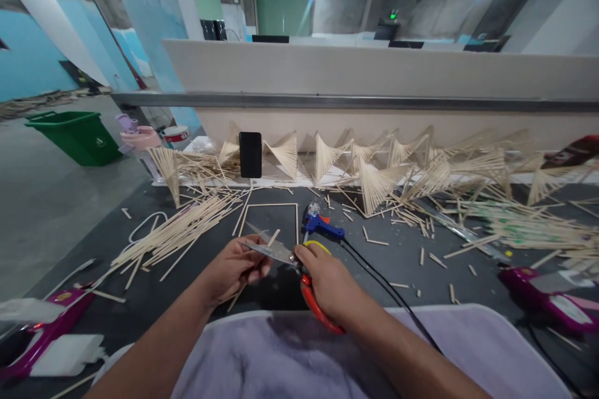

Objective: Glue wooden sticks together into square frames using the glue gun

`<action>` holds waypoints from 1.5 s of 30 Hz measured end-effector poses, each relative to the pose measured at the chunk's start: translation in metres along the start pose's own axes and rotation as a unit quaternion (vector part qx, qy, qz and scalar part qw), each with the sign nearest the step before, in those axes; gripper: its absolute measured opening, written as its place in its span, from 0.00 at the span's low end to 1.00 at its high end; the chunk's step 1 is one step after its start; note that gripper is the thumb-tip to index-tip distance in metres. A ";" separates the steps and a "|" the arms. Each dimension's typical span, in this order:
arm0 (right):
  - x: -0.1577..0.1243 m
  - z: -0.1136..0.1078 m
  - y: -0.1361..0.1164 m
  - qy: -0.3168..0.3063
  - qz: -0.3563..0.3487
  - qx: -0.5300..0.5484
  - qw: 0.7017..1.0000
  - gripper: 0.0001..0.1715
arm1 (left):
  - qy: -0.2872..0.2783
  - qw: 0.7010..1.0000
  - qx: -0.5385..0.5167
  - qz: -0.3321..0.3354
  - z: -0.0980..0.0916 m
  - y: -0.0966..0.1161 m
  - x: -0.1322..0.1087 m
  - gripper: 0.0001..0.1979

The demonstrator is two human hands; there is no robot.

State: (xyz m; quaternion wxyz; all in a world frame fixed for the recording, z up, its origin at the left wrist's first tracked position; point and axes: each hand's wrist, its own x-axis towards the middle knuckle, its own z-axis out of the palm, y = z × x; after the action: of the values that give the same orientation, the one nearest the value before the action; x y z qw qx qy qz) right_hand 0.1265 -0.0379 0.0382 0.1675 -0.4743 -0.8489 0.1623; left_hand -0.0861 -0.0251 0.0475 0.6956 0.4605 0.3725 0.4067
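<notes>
Red-handled scissors [314, 303] are in my right hand [327, 271], its fingers wrapped round the handles. The scissor blades [271, 250] point left and stand apart. Beside them is my left hand [238, 268], its fingers bent together around a thin wooden stick [236, 298] that slants down below the palm. A short stick piece [274, 237] shows at the blades. Behind my hands, sticks [272, 204] form a corner shape on the dark table [346, 287]. A blue glue gun [325, 225] rests just beyond my right hand.
A pile of sticks [187, 230] lies left, with twisted stick models [374, 184] along the back. A black phone [250, 154] stands upright. Magenta devices [545, 299] sit at both sides. The glue gun's cable [388, 290] runs near my right forearm.
</notes>
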 end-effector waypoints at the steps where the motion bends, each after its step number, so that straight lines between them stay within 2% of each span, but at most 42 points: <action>1: 0.000 0.000 0.001 -0.004 -0.008 0.003 1.000 0.22 | -0.024 1.000 0.003 -0.014 0.000 0.001 -0.002 0.13; 3: -0.001 -0.001 0.001 -0.013 -0.018 0.005 1.000 0.20 | -0.054 0.998 0.010 -0.038 -0.001 0.002 -0.005 0.14; 5: -0.001 -0.003 -0.001 -0.021 -0.016 0.004 1.000 0.18 | -0.049 0.997 0.018 -0.049 0.000 0.002 -0.005 0.13; 10: -0.004 -0.007 -0.010 -0.017 0.033 0.010 0.999 0.16 | 0.055 0.996 0.062 -0.014 0.009 0.003 -0.001 0.11; 14: -0.007 -0.005 -0.016 -0.018 0.060 0.036 0.997 0.17 | 0.111 0.979 0.167 0.035 0.014 0.005 -0.002 0.08; 16: -0.008 -0.001 -0.017 -0.018 0.067 0.045 0.997 0.17 | 0.125 0.958 0.251 0.065 0.015 0.005 -0.003 0.07; 19: -0.008 0.004 -0.014 -0.016 0.070 0.052 0.996 0.17 | 0.160 0.893 0.397 0.136 0.016 0.003 -0.006 0.09; 21: -0.007 0.006 -0.012 -0.023 0.069 0.058 0.996 0.17 | 0.191 0.853 0.454 0.175 0.018 0.002 -0.007 0.10; 22: -0.007 0.006 -0.010 -0.027 0.067 0.061 0.996 0.17 | 0.197 0.845 0.462 0.184 0.019 0.002 -0.007 0.10; 24: -0.007 0.007 -0.006 -0.034 0.062 0.065 0.995 0.18 | 0.171 0.864 0.445 0.160 0.018 0.002 -0.006 0.11; 28: -0.008 0.007 -0.001 -0.042 0.053 0.065 0.996 0.17 | 0.046 0.958 0.284 -0.004 0.013 0.006 -0.003 0.14; 30: -0.008 0.008 0.000 -0.041 0.049 0.063 0.996 0.17 | 0.019 0.979 0.200 -0.043 0.011 0.006 -0.002 0.13; 32: -0.008 0.009 0.000 -0.036 0.046 0.061 0.996 0.18 | 0.029 0.986 0.159 -0.038 0.011 0.006 -0.001 0.13; 36: -0.009 0.008 -0.002 -0.023 0.048 0.077 0.996 0.20 | 0.082 0.983 0.164 -0.021 0.014 0.002 -0.001 0.14; 40: -0.011 0.006 -0.005 -0.022 0.058 0.108 0.992 0.21 | 0.111 0.966 0.235 0.009 0.016 0.000 -0.003 0.14; 45: -0.010 0.008 -0.005 -0.022 0.057 0.118 0.991 0.20 | 0.164 0.893 0.407 0.098 0.021 0.001 -0.009 0.13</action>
State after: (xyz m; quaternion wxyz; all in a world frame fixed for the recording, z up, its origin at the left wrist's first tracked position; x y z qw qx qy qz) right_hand 0.1245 -0.0502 0.0323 0.1943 -0.4951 -0.7991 0.2804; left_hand -0.0714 -0.0395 0.0562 0.3330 0.6643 0.5668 0.3557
